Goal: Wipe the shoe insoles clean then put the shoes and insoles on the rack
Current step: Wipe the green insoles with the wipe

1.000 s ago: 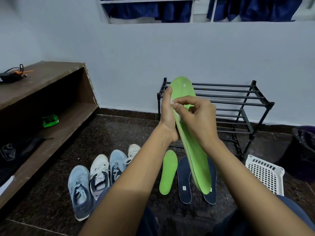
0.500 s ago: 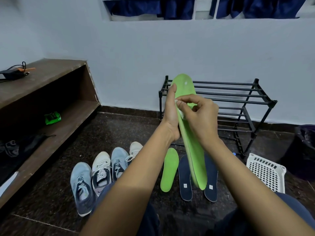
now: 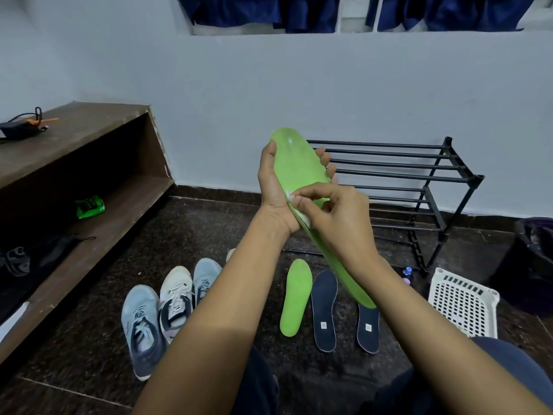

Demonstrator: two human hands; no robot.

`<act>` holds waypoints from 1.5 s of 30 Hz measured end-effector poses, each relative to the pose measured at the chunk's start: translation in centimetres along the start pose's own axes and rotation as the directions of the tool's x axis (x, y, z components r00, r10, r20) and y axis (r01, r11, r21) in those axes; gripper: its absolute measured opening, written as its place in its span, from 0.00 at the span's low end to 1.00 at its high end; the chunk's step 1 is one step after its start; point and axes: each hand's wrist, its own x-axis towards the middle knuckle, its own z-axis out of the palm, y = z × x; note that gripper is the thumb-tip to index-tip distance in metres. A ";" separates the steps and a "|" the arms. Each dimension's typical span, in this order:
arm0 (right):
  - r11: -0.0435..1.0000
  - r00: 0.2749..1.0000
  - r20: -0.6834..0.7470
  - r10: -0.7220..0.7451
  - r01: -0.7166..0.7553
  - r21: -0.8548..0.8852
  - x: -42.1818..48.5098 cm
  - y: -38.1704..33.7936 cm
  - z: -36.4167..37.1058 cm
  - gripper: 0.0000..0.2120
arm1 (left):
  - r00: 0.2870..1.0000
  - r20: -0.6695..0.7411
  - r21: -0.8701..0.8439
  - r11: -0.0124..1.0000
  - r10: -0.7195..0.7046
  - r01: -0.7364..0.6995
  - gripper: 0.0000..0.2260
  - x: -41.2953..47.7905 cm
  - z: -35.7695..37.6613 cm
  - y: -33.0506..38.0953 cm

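Pinching white wipe (image 3: 289,195), right hand (image 3: 335,217) rubs green insole (image 3: 302,166).

A long brown shelf (image 3: 89,175) stands by the wall. A small green packet (image 3: 89,206) lies on it. A white basket (image 3: 464,304) sits on the dark floor (image 3: 209,229). Blue curtains (image 3: 263,10) hang up high.

Soft, even indoor light on a pale wall (image 3: 299,85); faint glare on the dark floor (image 3: 209,235); wide-angle bending at edges; slightly soft focus throughout.
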 end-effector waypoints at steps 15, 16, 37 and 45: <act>0.992 0.999 -0.031 0.040 -0.043 -0.122 -0.2 0.7 0.0 0.03 | 1.000 0.010 0.052 0.999 0.006 -0.006 0.30 0.1 -0.1 -0.2; 0.995 0.999 -0.016 0.040 -0.041 -0.088 -0.4 0.5 0.0 0.03 | 1.000 0.028 0.032 0.999 0.004 -0.005 0.31 0.2 -0.2 0.0; 0.990 0.997 -0.040 0.071 -0.075 -0.119 -0.2 0.6 0.1 0.03 | 0.999 -0.022 0.052 0.998 0.024 -0.023 0.31 0.2 -0.1 0.2; 0.974 0.989 -0.143 0.047 -0.077 -0.212 0.5 1.2 0.4 0.04 | 0.998 -0.049 0.085 0.996 0.026 -0.022 0.28 0.0 0.2 -1.1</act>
